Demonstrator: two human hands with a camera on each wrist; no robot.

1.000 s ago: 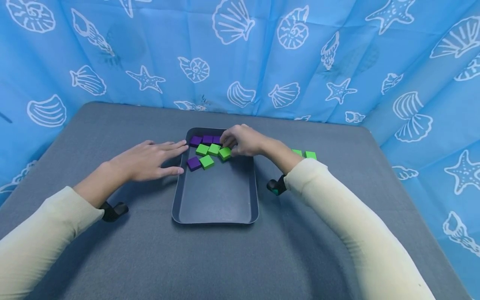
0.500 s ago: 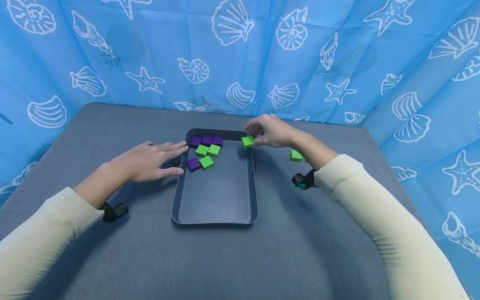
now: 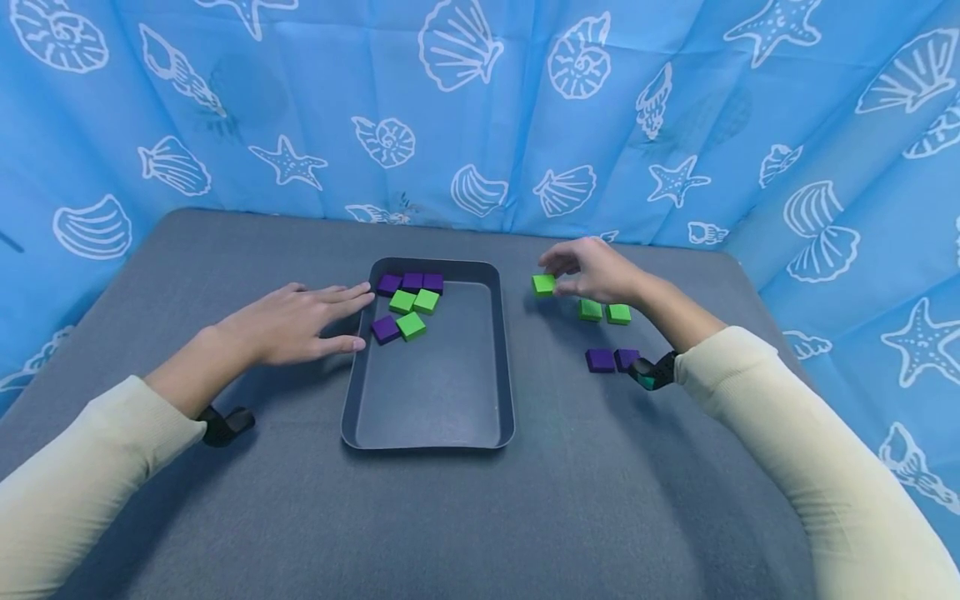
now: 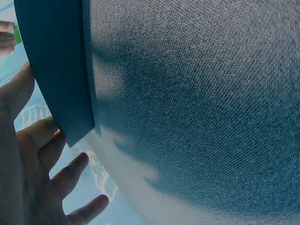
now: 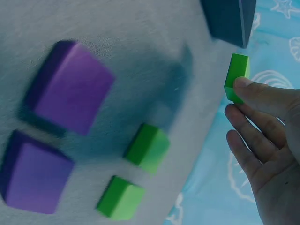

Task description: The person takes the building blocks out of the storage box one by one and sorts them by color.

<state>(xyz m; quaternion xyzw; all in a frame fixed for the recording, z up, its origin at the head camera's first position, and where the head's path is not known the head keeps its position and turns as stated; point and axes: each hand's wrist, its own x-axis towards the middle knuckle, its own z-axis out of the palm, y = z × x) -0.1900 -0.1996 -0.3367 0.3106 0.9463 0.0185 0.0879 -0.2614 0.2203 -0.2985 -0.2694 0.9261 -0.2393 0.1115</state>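
Observation:
My right hand [image 3: 598,271] pinches a green block [image 3: 543,285] between thumb and fingertips, above the table to the right of the dark grey tray [image 3: 504,358]. In the right wrist view the held green block [image 5: 236,77] shows clear of the table. Fingers straight, my left hand [image 3: 292,325] touches the tray's left rim; in the left wrist view its fingertips [image 4: 49,124] lie against the tray's outer wall [image 4: 61,70]. Inside the tray, near its back left, lie several purple blocks [image 3: 386,330] and a few green blocks [image 3: 411,326].
Right of the tray, two green blocks [image 3: 590,311] lie side by side on the grey table [image 3: 450,517]. Nearer the front are two purple blocks [image 3: 600,360], one partly covered by the right wrist's camera [image 3: 652,371]. A blue shell-print curtain [image 3: 480,108] hangs behind the table.
My right hand has lifted the green block from the tray's back row and carried it right, past the rim. Two purple blocks on the table have come into view. The left hand has stayed put.

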